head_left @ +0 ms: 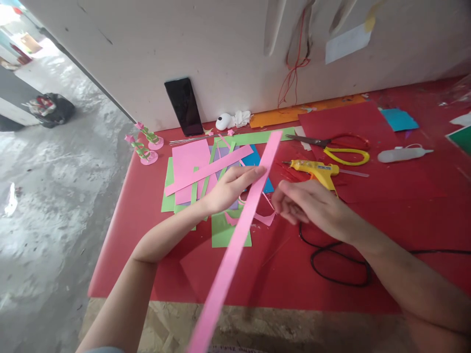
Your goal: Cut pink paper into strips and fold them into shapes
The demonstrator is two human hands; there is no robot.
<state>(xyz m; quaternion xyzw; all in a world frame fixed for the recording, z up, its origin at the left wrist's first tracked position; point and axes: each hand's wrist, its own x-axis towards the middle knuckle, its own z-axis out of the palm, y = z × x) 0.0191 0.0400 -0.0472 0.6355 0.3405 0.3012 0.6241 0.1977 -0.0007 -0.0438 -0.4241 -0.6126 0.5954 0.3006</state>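
- Closest to the camera is a long pink strip (237, 235), slanting from the bottom edge up over the red table (401, 211), its near end kinda blurry.
- Left hand (232, 186) has that strip pinched under the thumb, pretty close to the far end.
- Right hand (311, 198) is just right of the strip, let go, fingers loosely curled.
- Behind the left hand there's a messy pile of pink, green, purple and blue sheets (189, 157), with another pink strip (202, 174) across the top.
- Yellow glue gun (317, 168) sits right behind the right hand, scissors (323, 142) just past it.
- Black phone (184, 106) leans on the white panel (221, 44), two little paper flowers (148, 157) left of it.
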